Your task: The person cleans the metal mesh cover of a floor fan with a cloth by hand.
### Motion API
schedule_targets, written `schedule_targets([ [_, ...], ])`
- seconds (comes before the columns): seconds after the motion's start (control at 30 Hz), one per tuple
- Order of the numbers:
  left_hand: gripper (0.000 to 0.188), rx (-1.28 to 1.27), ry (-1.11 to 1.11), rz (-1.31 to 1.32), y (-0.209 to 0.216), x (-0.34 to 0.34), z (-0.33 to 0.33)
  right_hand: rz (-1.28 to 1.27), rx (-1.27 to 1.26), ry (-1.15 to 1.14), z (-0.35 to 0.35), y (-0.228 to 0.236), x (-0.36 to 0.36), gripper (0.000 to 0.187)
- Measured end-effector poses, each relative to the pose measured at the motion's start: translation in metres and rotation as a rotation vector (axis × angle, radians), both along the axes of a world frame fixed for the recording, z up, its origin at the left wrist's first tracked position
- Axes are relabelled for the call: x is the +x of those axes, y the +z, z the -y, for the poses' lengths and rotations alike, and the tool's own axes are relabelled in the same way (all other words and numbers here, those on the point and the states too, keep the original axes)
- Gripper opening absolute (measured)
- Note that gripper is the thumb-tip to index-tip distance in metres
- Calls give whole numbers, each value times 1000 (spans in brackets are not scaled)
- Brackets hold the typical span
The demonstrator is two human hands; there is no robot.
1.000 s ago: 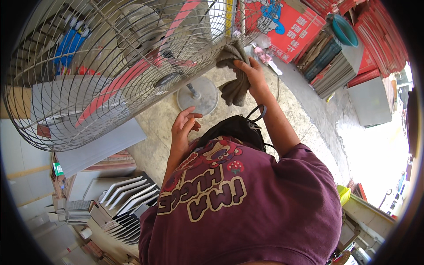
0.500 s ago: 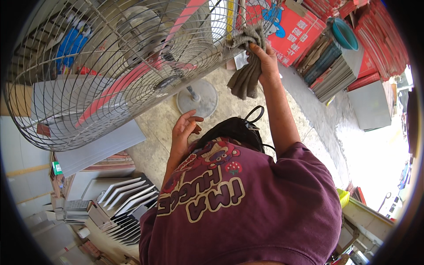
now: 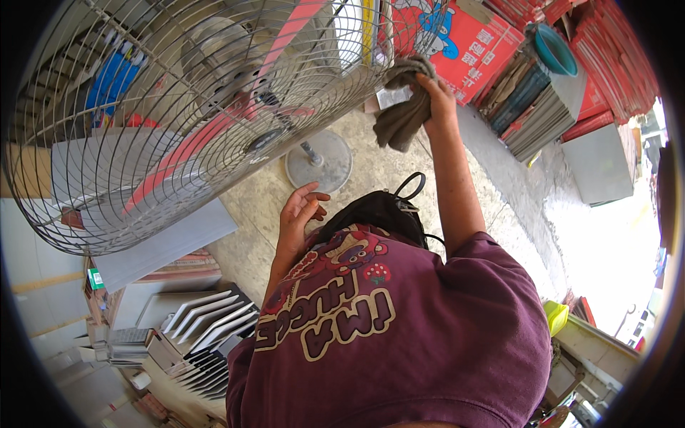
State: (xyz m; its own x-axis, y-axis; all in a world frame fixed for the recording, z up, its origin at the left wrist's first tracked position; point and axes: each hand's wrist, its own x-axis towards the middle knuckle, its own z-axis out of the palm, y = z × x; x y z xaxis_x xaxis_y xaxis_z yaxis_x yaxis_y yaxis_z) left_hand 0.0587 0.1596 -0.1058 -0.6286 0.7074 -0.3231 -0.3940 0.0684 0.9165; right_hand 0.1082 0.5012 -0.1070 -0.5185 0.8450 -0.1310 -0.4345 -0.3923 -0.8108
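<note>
A crumpled grey-brown rag point(image 3: 405, 118) hangs from my right hand point(image 3: 441, 103), whose fingers are closed on its upper part. The cloth is beside the right end of a large fan's wire guard point(image 3: 178, 153); whether it touches the wires I cannot tell. Behind the wires show red blades point(image 3: 187, 143) and a dark hub. The fan's round grey base point(image 3: 335, 158) stands on the floor below. My left hand point(image 3: 298, 214) is in front of my body, holding nothing, its fingers loosely bent and apart. A black bag point(image 3: 374, 214) with a strap loop lies against my chest.
Red printed cartons point(image 3: 474, 50) and bundled flat stacks stand at the right back, with a teal basin point(image 3: 555, 51) on top. Tiles or panels point(image 3: 207, 317) stand in a rack at the lower left. A grey sheet point(image 3: 168, 246) lies beneath the guard's edge.
My right hand and the rag have drawn slightly away from the guard. The guard's tilt has shifted a little, its lower left rim dropping. My left hand has barely moved.
</note>
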Motion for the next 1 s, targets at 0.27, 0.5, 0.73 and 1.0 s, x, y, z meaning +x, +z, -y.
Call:
schedule_targets([
  [0.27,43,2,-22,-1,-2,-4,0,-325,212,-276,-19,84,15,22],
  [0.5,43,9,-29,7,-7,-5,-1,-151,163,-266,-49,23,-11,19],
  [0.73,44,-22,-36,43,-11,0,-5,246,118,-121,-35,-61,-13,21],
  [1.0,41,-5,-24,91,-10,11,-13,356,69,-37,-53,-73,5,24],
])
